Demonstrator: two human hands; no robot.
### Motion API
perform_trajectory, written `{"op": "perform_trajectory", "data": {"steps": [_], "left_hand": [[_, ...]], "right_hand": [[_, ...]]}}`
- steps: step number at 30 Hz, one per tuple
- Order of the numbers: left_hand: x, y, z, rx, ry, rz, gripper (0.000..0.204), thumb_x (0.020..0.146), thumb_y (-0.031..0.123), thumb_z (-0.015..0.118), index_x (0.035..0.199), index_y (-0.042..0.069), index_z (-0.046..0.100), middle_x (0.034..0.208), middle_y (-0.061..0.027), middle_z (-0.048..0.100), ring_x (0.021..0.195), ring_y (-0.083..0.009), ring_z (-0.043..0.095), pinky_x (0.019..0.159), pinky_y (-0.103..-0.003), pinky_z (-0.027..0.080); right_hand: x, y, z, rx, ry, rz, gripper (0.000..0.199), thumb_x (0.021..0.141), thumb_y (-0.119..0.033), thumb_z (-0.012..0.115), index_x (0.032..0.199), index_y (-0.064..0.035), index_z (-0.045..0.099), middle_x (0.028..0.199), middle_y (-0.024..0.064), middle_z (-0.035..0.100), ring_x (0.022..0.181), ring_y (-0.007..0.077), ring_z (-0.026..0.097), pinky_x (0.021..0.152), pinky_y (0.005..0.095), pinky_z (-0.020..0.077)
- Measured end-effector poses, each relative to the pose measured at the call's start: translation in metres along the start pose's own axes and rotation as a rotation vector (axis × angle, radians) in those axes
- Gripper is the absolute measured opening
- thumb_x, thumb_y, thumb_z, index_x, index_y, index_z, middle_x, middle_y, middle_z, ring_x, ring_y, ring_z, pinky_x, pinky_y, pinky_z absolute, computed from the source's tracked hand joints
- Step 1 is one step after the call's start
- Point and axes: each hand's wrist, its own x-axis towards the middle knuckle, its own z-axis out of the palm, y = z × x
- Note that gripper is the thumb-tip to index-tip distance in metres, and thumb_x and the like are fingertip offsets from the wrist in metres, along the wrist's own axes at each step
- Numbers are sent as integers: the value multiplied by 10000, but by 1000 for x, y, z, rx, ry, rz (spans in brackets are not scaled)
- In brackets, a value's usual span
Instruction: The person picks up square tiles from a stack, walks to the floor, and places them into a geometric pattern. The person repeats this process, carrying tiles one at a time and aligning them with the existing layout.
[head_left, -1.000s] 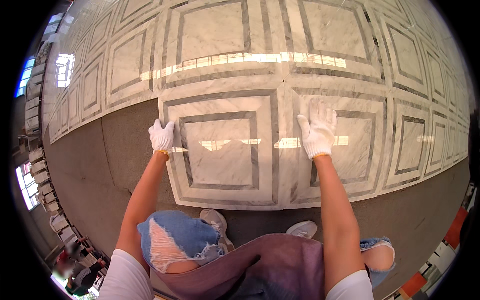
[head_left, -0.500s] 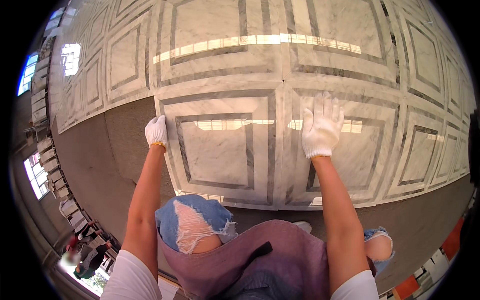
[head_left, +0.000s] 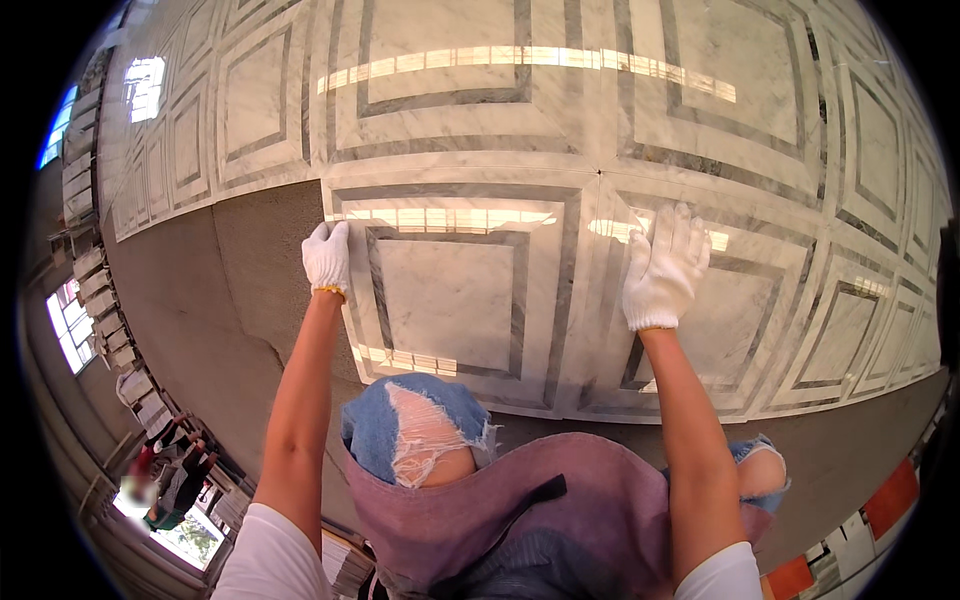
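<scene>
A polished white marble tile (head_left: pixel 450 295) with a grey inlaid frame lies in front of me. At its left edge is my left hand (head_left: pixel 327 260), in a white knitted glove, fingers bent and closed on the rim with the thumb alongside. My right hand (head_left: pixel 665 275), gloved the same way, rests palm down on the neighbouring marble tile (head_left: pixel 738 315), fingers stretched out. A thin seam runs between these two tiles. Beyond them, more framed tiles (head_left: pixel 450 55) lie edge to edge.
Bare grey-brown floor (head_left: pixel 255 260) borders the tiles at left, with a crack in it. My denim knee (head_left: pixel 420 430) and mauve apron (head_left: pixel 560 490) are at the near edge. Stacked slabs (head_left: pixel 100 300) line the far left, where another person (head_left: pixel 175 490) is at lower left.
The tiles have shifted slightly right in view, along with both hands. My left hand has moved a little up the tile's edge; my right hand stays flat, its fingers slightly tilted.
</scene>
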Motion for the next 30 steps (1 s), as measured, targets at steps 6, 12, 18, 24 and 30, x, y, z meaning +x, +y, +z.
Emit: {"op": "perform_trajectory", "data": {"steps": [6, 12, 18, 24, 30], "left_hand": [[5, 0, -4, 223, 7, -32, 469, 765, 436, 591, 957, 13, 650, 978, -284, 579, 940, -436, 567, 811, -472, 449], [-2, -1, -2, 314, -20, -15, 501, 752, 425, 608, 923, -46, 620, 915, -286, 581, 865, -400, 586, 769, -442, 459], [-2, -23, -12, 277, -9, 115, 459, 756, 342, 656, 929, -83, 648, 842, -267, 656, 764, -331, 645, 710, -398, 487], [-18, -30, -49, -49, -367, 5, 705, 794, 333, 654, 1318, -95, 457, 1384, -282, 437, 1276, -311, 467, 1008, -346, 403], [-87, -80, -85, -286, -334, -90, 629, 852, 257, 596, 1352, -83, 421, 1380, -236, 467, 1290, -305, 452, 1072, -339, 345]], "right_hand": [[-2, -1, 0, -27, 6, 6, 477, 932, -330, 463, 1320, -57, 515, 1402, 144, 461, 1312, 371, 373, 1121, 482, 197], [-9, 0, -5, -31, 20, 11, 486, 930, -324, 466, 1338, -62, 499, 1418, 136, 446, 1317, 366, 370, 1117, 481, 207], [-26, -6, -6, -43, 57, 3, 471, 935, -319, 459, 1340, -81, 498, 1434, 119, 428, 1331, 345, 357, 1114, 465, 223], [-43, -4, -8, -56, 58, 2, 485, 952, -351, 427, 1386, -135, 452, 1464, 83, 397, 1355, 313, 332, 1125, 447, 213], [-50, -4, 5, -133, 4, 99, 522, 966, -414, 377, 1429, -175, 392, 1479, 75, 378, 1362, 301, 326, 1127, 458, 204]]}}
